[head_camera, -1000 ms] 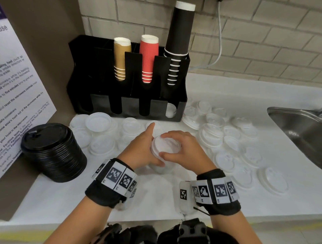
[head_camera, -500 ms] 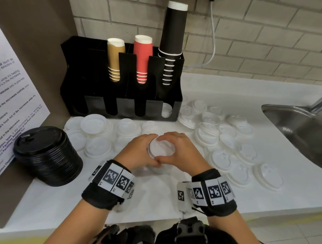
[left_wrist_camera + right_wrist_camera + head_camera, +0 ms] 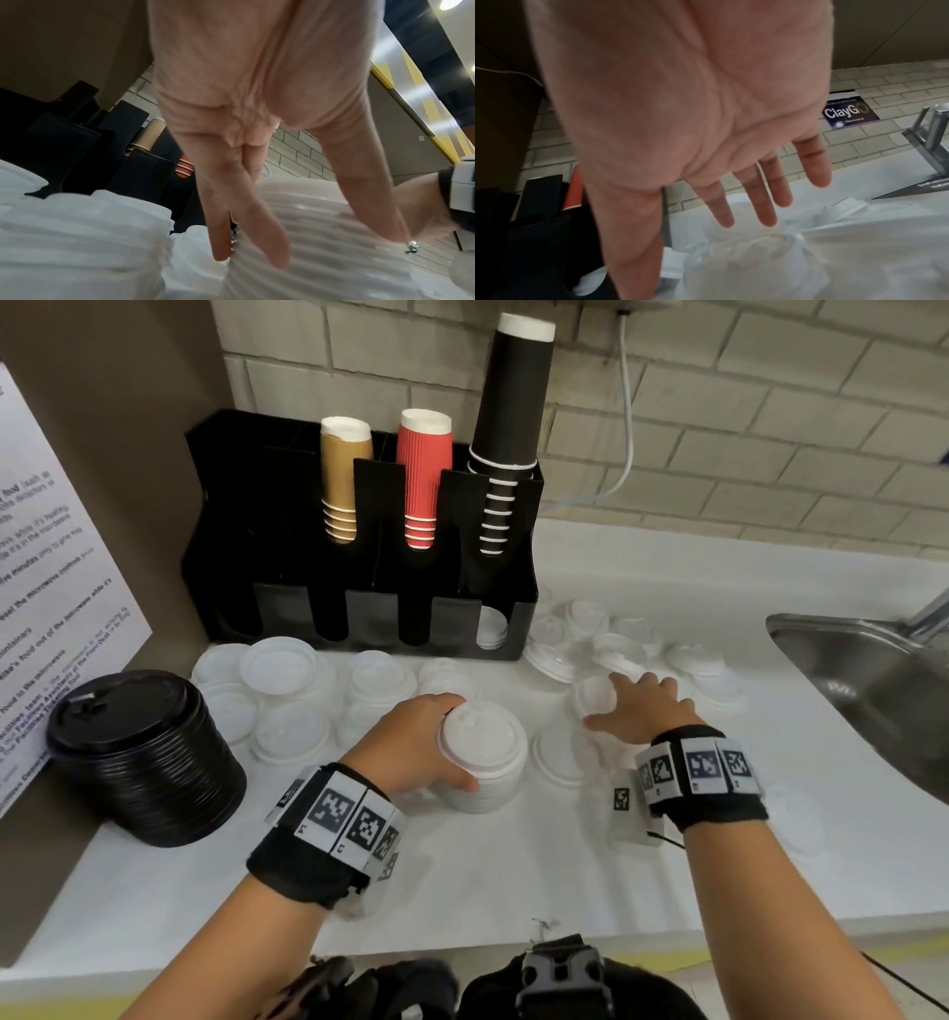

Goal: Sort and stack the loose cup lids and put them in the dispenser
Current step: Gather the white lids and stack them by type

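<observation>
A ribbed stack of white lids (image 3: 485,762) stands on the counter in front of me. My left hand (image 3: 444,744) grips its left side, thumb near, fingers behind. In the left wrist view the fingers (image 3: 276,257) and thumb lie against the stack (image 3: 334,243). My right hand (image 3: 624,701) is off the stack, fingers straight, hovering over a loose white lid (image 3: 590,698) to the right. The right wrist view shows that open palm (image 3: 752,203) above the loose lids (image 3: 752,268). The black dispenser (image 3: 359,618) stands behind, with a few white lids in its right slot (image 3: 490,629).
Loose white lids (image 3: 280,665) are scattered before the dispenser and to the right (image 3: 621,654). A stack of black lids (image 3: 144,762) sits at the left. Cup stacks (image 3: 513,433) fill the dispenser's top. A steel sink (image 3: 873,690) lies at the right.
My right hand has let go of the white stack and moved right over the loose lids, opening flat. My left hand keeps hold of the stack.
</observation>
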### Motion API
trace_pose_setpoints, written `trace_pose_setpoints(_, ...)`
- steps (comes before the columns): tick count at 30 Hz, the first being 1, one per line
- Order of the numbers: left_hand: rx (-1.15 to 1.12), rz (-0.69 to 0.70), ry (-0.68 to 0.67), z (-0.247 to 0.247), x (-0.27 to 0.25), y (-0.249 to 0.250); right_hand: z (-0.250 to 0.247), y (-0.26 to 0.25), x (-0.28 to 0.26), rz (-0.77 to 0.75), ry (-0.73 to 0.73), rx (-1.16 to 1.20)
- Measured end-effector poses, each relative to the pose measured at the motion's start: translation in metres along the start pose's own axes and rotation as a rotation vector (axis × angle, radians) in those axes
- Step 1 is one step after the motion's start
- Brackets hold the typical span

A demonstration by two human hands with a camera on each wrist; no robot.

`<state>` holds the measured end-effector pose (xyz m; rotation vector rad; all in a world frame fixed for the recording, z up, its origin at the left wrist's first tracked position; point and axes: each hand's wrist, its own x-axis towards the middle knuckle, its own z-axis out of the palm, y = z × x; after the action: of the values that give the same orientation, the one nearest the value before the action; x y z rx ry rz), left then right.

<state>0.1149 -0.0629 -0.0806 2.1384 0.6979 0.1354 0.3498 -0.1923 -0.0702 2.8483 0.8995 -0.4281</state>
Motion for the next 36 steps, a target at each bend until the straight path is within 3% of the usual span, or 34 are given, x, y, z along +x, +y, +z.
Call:
trace_pose_setpoints(10,-0.01,-0.012,0.005,0.001,0.0,-0.003,-0.018,-0.01,0.003,-0.15,-0.07,0.0)
trace_pose_setpoints(14,-0.02,-0.029,0.008,0.002,0.001,-0.003,-0.033,-0.012,-0.021,-0.372,-0.148,0.331)
trace_pose_setpoints(18,0.019,-0.022,0.024,0.003,0.001,-0.003,-0.021,-0.027,-0.052,-0.635,-0.052,0.747)
trace_pose_setpoints(22,0.064,-0.019,0.04,0.003,0.002,-0.003,0.008,-0.039,-0.068,-0.702,0.0,0.92)
trace_pose_setpoints(28,0.027,-0.04,0.073,0.007,0.002,-0.006,0.03,-0.049,-0.072,-0.728,0.08,0.918)
trace_pose_setpoints(36,-0.014,-0.043,0.087,0.009,0.001,-0.003,0.034,-0.059,-0.068,-0.746,0.122,0.75)
